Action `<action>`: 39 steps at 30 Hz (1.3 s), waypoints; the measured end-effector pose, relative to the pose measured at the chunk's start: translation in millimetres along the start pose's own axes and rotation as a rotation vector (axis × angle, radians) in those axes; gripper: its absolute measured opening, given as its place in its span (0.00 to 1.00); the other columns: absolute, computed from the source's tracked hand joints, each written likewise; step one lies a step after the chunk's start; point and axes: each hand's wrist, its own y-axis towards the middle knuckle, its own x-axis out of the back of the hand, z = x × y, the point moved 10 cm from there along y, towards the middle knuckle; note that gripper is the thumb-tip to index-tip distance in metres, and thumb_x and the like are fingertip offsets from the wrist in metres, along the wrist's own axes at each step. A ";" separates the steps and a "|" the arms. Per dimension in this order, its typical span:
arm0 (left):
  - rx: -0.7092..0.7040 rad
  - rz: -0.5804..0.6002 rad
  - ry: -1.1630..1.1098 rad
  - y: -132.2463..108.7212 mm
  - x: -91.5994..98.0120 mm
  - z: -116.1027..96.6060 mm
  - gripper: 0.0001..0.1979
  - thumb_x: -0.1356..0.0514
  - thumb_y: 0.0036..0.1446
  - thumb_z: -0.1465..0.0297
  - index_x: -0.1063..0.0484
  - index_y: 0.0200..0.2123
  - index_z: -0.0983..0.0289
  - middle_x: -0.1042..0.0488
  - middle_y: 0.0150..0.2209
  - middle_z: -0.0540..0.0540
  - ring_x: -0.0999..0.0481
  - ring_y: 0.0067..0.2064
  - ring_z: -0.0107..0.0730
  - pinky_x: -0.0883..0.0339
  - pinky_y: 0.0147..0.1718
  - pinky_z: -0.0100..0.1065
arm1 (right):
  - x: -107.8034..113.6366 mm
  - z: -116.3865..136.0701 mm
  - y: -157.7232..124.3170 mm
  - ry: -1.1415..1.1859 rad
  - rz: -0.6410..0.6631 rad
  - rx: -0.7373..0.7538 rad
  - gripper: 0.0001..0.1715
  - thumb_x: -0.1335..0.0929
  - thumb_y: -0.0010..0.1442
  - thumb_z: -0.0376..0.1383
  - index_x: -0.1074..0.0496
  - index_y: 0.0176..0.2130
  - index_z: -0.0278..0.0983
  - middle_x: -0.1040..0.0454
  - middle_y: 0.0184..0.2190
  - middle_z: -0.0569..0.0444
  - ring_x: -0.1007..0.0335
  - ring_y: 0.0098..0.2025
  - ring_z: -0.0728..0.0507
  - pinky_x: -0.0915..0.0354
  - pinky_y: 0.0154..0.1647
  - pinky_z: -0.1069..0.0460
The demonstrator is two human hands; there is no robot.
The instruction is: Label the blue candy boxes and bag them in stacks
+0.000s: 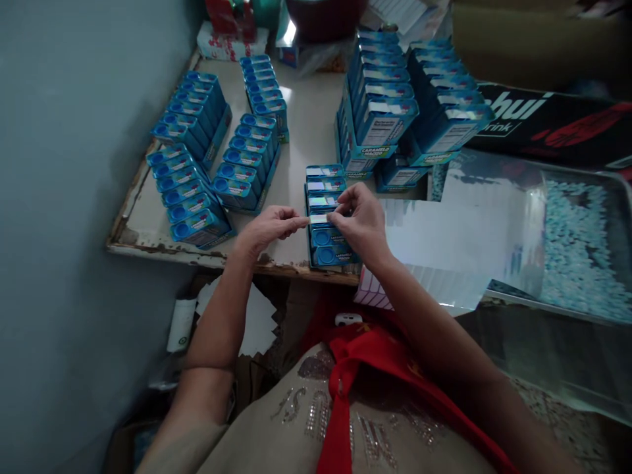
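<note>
A display tray of blue candy packs (330, 255) stands at the table's front edge. Over its third pack from the front lies a small white sticker (318, 218). My left hand (276, 225) is closed in a pinch at the sticker's left end. At the right end, the thumb and fingers of my right hand (359, 220) are pinched together on it. White strips show across the tops of the packs behind, while the two front packs have bare tops with round blue marks. My right hand hides part of the tray's right side.
Several filled trays of blue packs (241, 164) stand at the left. Taller stacks with white strips (382, 125) rise behind my right hand. Sheets of labels (434, 230) lie to the right, beside a metal tray with pale blue candies (577, 243). A wall (74, 197) borders the left.
</note>
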 end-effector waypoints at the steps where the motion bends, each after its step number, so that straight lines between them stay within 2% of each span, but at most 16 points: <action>1: 0.024 -0.009 -0.026 3.2 -2.5 7.5 0.25 0.25 0.46 0.48 0.27 0.24 0.63 0.33 0.21 0.49 0.39 0.23 0.22 0.48 0.21 0.26 | 1.2 -1.7 1.9 -0.019 -0.006 0.005 0.16 0.28 0.49 0.33 0.35 0.36 0.42 0.31 0.29 0.60 0.36 0.33 0.46 0.41 0.38 0.48; 4: 0.110 -0.106 -0.051 14.9 -5.7 33.1 0.30 0.25 0.42 0.44 0.28 0.22 0.64 0.30 0.21 0.51 0.37 0.22 0.22 0.47 0.21 0.26 | -1.8 -14.2 8.3 0.020 0.012 -0.044 0.19 0.25 0.47 0.35 0.37 0.35 0.42 0.37 0.27 0.62 0.42 0.31 0.47 0.46 0.35 0.49; 8: 0.171 -0.347 0.019 12.4 6.4 48.4 0.27 0.29 0.50 0.46 0.32 0.23 0.63 0.27 0.22 0.50 0.34 0.23 0.25 0.41 0.24 0.27 | -9.4 -29.8 13.6 0.166 0.080 -0.137 0.19 0.26 0.47 0.36 0.37 0.37 0.42 0.41 0.26 0.64 0.43 0.30 0.47 0.46 0.34 0.50; 10: 0.112 -0.587 0.143 -13.8 22.8 32.1 0.21 0.29 0.53 0.52 0.29 0.28 0.63 0.25 0.26 0.51 0.30 0.26 0.28 0.37 0.27 0.29 | 1.1 -31.4 13.0 0.166 0.103 -0.111 0.16 0.28 0.50 0.37 0.36 0.38 0.42 0.40 0.27 0.64 0.41 0.30 0.47 0.45 0.35 0.50; 12: -0.063 -0.891 0.337 -62.3 28.1 -7.3 0.15 0.30 0.57 0.57 0.25 0.35 0.62 0.23 0.30 0.51 0.27 0.29 0.31 0.33 0.32 0.32 | 27.2 -33.3 8.1 0.071 0.100 -0.036 0.13 0.28 0.55 0.39 0.34 0.38 0.41 0.37 0.26 0.63 0.39 0.30 0.46 0.44 0.36 0.50; 13: -0.190 -1.019 0.432 -89.4 18.2 -31.5 0.13 0.31 0.59 0.59 0.24 0.37 0.62 0.22 0.31 0.51 0.26 0.30 0.31 0.31 0.34 0.33 | 46.8 -38.2 3.8 -0.005 0.067 -0.011 0.12 0.28 0.57 0.41 0.32 0.38 0.41 0.36 0.25 0.62 0.39 0.30 0.46 0.45 0.36 0.49; 14: -0.329 -1.080 0.507 -111.0 -1.9 -54.6 0.11 0.32 0.62 0.60 0.23 0.39 0.61 0.22 0.32 0.51 0.26 0.31 0.32 0.31 0.36 0.33 | 70.3 -46.5 -1.9 -0.087 0.005 -0.006 0.11 0.28 0.59 0.42 0.31 0.38 0.41 0.36 0.25 0.62 0.38 0.30 0.46 0.45 0.36 0.49; 15: -0.482 -1.063 0.549 -123.7 -30.6 -75.6 0.08 0.33 0.65 0.62 0.23 0.39 0.61 0.21 0.33 0.51 0.25 0.31 0.31 0.30 0.36 0.33 | 95.6 -57.5 -8.9 -0.171 -0.073 -0.019 0.10 0.29 0.60 0.42 0.30 0.38 0.41 0.35 0.25 0.61 0.38 0.29 0.45 0.45 0.36 0.49; 17: -0.742 -0.790 0.565 -114.5 -105.8 -106.3 0.04 0.36 0.69 0.67 0.23 0.40 0.59 0.20 0.35 0.51 0.22 0.34 0.31 0.28 0.38 0.32 | 141.3 -81.0 -25.7 -0.331 -0.220 -0.051 0.08 0.31 0.63 0.42 0.28 0.41 0.40 0.32 0.27 0.58 0.35 0.31 0.44 0.45 0.37 0.48; 19: -0.848 -0.482 0.581 -72.4 -178.6 -119.9 0.06 0.39 0.71 0.70 0.23 0.47 0.59 0.17 0.41 0.53 0.18 0.43 0.33 0.25 0.46 0.33 | 167.9 -98.4 -40.8 -0.488 -0.278 -0.018 0.09 0.32 0.65 0.40 0.27 0.43 0.39 0.27 0.32 0.53 0.33 0.36 0.41 0.43 0.39 0.46; 20: -0.821 -0.410 0.620 -42.4 -202.6 -120.6 0.09 0.41 0.71 0.72 0.23 0.51 0.60 0.17 0.46 0.56 0.19 0.50 0.37 0.26 0.52 0.36 | 174.5 -104.8 -46.5 -0.558 -0.281 0.017 0.10 0.32 0.65 0.40 0.26 0.44 0.39 0.26 0.36 0.49 0.32 0.39 0.39 0.41 0.41 0.45; 21: -0.725 -0.385 0.683 -7.0 -216.5 -116.6 0.12 0.42 0.71 0.74 0.24 0.54 0.62 0.18 0.52 0.60 0.21 0.56 0.40 0.28 0.58 0.40 | 178.7 -110.6 -51.0 -0.616 -0.278 0.052 0.10 0.33 0.65 0.39 0.25 0.44 0.38 0.25 0.39 0.46 0.32 0.42 0.37 0.40 0.44 0.44; 24: -0.362 -0.363 0.895 87.1 -220.1 -94.7 0.13 0.43 0.70 0.74 0.24 0.55 0.65 0.23 0.60 0.66 0.28 0.65 0.50 0.39 0.67 0.50 | 188.2 -126.5 -57.3 -0.688 -0.283 0.105 0.13 0.33 0.67 0.41 0.23 0.46 0.37 0.25 0.43 0.41 0.34 0.47 0.34 0.38 0.49 0.41; 27: -0.132 -0.299 0.993 131.2 -205.1 -76.7 0.13 0.44 0.72 0.69 0.21 0.51 0.64 0.21 0.58 0.65 0.25 0.62 0.52 0.39 0.65 0.50 | 193.6 -139.5 -53.7 -0.686 -0.253 0.116 0.16 0.33 0.69 0.42 0.21 0.46 0.36 0.25 0.43 0.40 0.35 0.48 0.33 0.37 0.51 0.39; 31: -0.062 -0.284 0.922 137.1 -190.2 -72.1 0.14 0.42 0.70 0.69 0.18 0.51 0.64 0.19 0.56 0.64 0.21 0.58 0.45 0.32 0.56 0.38 | 198.9 -149.5 -47.6 -0.698 -0.218 0.122 0.18 0.34 0.71 0.43 0.21 0.47 0.35 0.24 0.45 0.39 0.35 0.50 0.32 0.38 0.53 0.38; 39: 0.007 -0.281 0.833 115.0 -174.5 -80.3 0.14 0.42 0.69 0.67 0.16 0.44 0.62 0.15 0.48 0.60 0.19 0.51 0.44 0.32 0.47 0.35 | 206.0 -159.6 -29.9 -0.783 -0.105 0.098 0.17 0.34 0.69 0.42 0.19 0.50 0.38 0.24 0.51 0.40 0.36 0.53 0.30 0.40 0.49 0.40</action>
